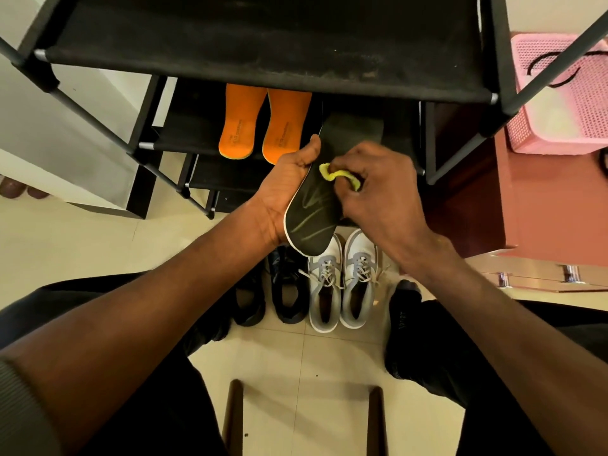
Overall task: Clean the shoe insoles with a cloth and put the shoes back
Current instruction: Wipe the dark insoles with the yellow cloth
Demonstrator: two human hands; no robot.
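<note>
My left hand [289,185] grips a black insole [312,215] with a white edge and faint yellow-green streaks, held in front of the shoe rack. My right hand [378,182] pinches a small yellow cloth [337,176] and presses it onto the insole's middle. A second dark insole [365,126] lies on the rack shelf behind. Two orange insoles [263,123] lie side by side on the same shelf. On the floor below stand a pair of grey and white sneakers [342,281] and a pair of black shoes [273,291].
The black shoe rack [263,44] rises in front, its top shelf overhanging the lower ones. A pink perforated basket [566,93] sits at the right on a reddish cabinet [487,199]. My legs in dark trousers flank the shoes; stool legs [233,419] show below.
</note>
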